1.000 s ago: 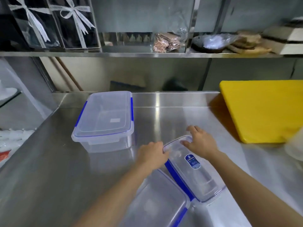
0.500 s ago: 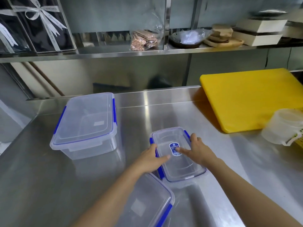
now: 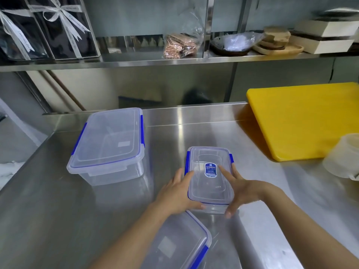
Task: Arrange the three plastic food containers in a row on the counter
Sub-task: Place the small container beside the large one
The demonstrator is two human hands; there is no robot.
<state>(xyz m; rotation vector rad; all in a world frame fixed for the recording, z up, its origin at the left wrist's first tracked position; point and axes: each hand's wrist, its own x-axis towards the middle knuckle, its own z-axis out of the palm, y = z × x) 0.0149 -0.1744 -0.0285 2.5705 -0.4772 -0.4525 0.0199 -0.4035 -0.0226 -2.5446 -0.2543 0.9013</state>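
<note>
The counter now carries a half-made row; the large container stands at ten o'clock, as before; the mid-sized container lies askew at six o'clock and likely goes next; the small container, slanted a second ago, now sits square at centre, its long side toward twelve; the left hand and right hand bracket it, fingers spread wide and fairly straight, pressing its sides.

- Left hand reaches forward, palm turned down and inward, fingers straight, thumb stretched out to the right.
- Right hand faces it, fingers straight and spread, thumb pointing down.
- Left forearm and right forearm are bare and converge.
</note>
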